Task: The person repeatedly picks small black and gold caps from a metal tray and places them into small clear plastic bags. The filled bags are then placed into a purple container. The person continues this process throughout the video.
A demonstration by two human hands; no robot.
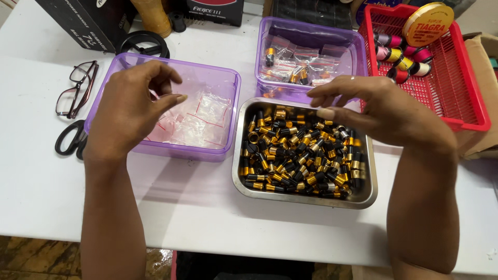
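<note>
At the far left, your spectacles [77,88] and black scissors [70,138] are lying on the white table [197,207], set aside but near. Your left hand [129,106] is hovering over the left purple tub [228,103], which is holding flat clear little bags [199,122] with red strips; it looks placed there so a bag comes straight to that hand. The left fingers [171,98] are curling loosely, thumb and forefinger narrowly apart, holding nothing that I can make out. In the middle, the steel tray [306,197] is sitting just in front of you, heaped with small black-and-gold caps [298,155], close for easy picking. Your right hand [386,111] is hovering over the tray's far edge, fingers [329,93] stretching leftward, slightly spread and empty as far as I can tell. Behind it, a second purple tub [270,36] is keeping filled bags [298,65]. Rightmost, the red basket [456,93] is holding spools [402,54].
</note>
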